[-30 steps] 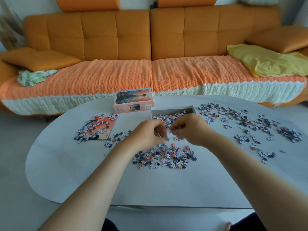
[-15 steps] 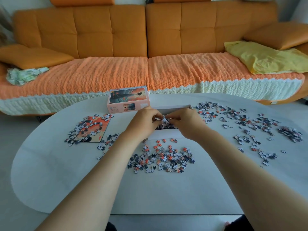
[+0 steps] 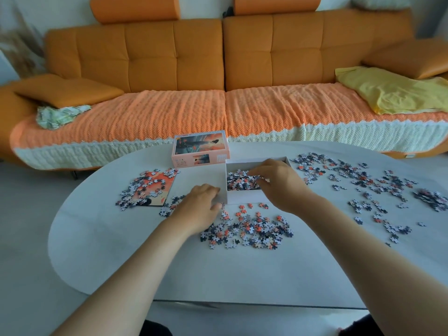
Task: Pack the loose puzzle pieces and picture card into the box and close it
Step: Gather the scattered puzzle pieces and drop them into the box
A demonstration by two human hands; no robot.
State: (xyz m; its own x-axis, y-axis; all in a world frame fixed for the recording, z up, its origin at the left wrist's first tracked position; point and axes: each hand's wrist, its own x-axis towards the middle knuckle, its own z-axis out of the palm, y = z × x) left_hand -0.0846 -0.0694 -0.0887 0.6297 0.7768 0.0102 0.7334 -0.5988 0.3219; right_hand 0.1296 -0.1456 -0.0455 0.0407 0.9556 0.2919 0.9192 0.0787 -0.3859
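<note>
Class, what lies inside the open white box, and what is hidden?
A heap of puzzle pieces lies in the open white box. The right hand covers its right side; the floor under the pieces is hidden.

Near side free
The near table (image 3: 150, 258) lay bare; loose pieces (image 3: 247, 231) crowded three sides of the box (image 3: 244, 197).
</note>
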